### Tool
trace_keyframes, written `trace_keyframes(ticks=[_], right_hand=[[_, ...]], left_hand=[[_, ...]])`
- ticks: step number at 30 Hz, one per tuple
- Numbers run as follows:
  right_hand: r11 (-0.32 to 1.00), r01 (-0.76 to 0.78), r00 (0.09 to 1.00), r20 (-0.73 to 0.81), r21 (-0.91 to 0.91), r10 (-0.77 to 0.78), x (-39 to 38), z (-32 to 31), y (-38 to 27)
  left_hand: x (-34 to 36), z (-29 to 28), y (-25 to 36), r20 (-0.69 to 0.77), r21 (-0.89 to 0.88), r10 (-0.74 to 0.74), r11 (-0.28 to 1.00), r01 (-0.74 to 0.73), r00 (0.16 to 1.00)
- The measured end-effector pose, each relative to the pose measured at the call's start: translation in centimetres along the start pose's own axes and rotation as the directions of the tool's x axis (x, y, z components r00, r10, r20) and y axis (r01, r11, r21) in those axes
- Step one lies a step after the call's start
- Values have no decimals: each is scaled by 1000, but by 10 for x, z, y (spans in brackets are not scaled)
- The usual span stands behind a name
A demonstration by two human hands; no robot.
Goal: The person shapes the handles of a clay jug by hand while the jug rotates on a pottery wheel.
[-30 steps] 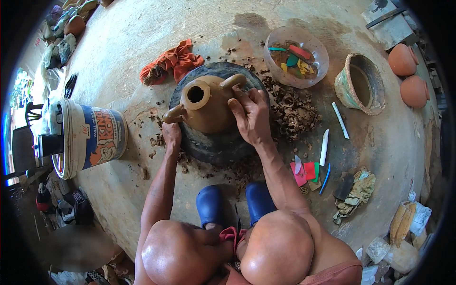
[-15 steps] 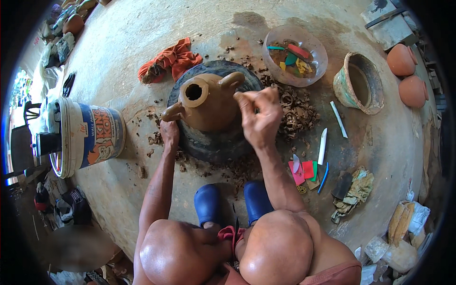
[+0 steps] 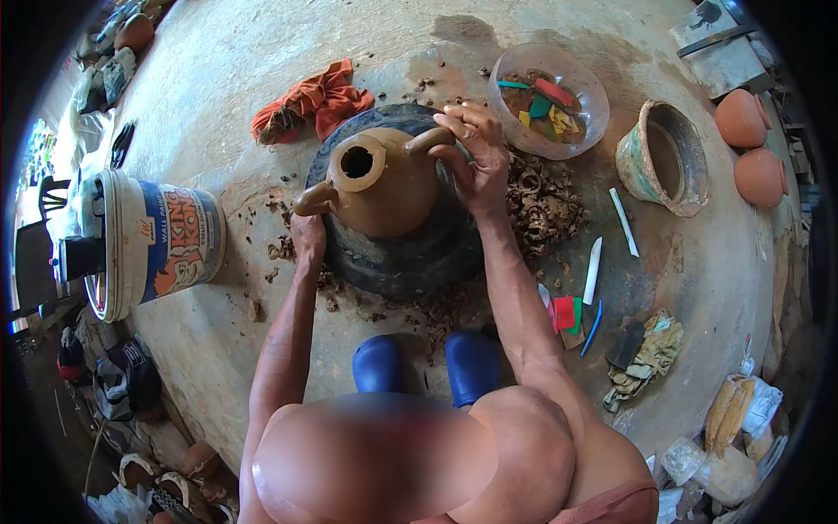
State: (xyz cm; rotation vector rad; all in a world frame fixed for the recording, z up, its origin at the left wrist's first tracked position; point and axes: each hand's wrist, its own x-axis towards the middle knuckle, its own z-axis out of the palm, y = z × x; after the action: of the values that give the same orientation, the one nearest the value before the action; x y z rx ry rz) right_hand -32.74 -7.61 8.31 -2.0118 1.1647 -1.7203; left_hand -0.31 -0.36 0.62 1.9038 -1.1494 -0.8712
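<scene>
A brown unfired clay jar [image 3: 397, 194] with a narrow round mouth and two curved handles stands on a dark round turntable [image 3: 393, 271]. My left hand [image 3: 307, 236] is closed at the underside of the jar's left handle [image 3: 312, 200]; most of its fingertips are hidden there. At the right handle [image 3: 429, 140], my right hand [image 3: 478, 159] has its thumb on the near side and its fingers over the far side, gripping the outer end. Curled clay trimmings [image 3: 546, 205] lie in a heap just right of the turntable.
An orange cloth [image 3: 319, 100] lies behind the turntable. A clear basin [image 3: 594, 96] with coloured scrapers and a crusted pot [image 3: 630, 157] stand at the back right. White tools [image 3: 593, 269] and a crumpled rag [image 3: 655, 349] lie right. A paint bucket [image 3: 209, 240] stands left.
My right hand has moved up and slightly left from a pinch in the air onto the jar's right handle. My left hand stays by the left handle.
</scene>
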Motion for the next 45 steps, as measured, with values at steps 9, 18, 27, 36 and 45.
trace_keyframes(ticks=[9,18,27,36,45], right_hand=[[989,124,992,23,-84,-122,9,-13,-25],[963,197,976,132,-186,-174,18,-28,-23],[970,88,990,123,-225,-61,16,-22,-33],[846,-515,854,-9,137,521,-1,-5,-51],[691,-659,730,31,297,682,-14,2,-50]], left_hand=[[7,-1,-10,5,3,23,1000,-23,1000],[4,-2,-11,21,35,2,999,-3,1000],[9,0,-17,-56,110,5,994,1,998],[0,4,-7,-159,159,32,987,-6,987],[3,2,-9,-90,154,-60,985,73,994]])
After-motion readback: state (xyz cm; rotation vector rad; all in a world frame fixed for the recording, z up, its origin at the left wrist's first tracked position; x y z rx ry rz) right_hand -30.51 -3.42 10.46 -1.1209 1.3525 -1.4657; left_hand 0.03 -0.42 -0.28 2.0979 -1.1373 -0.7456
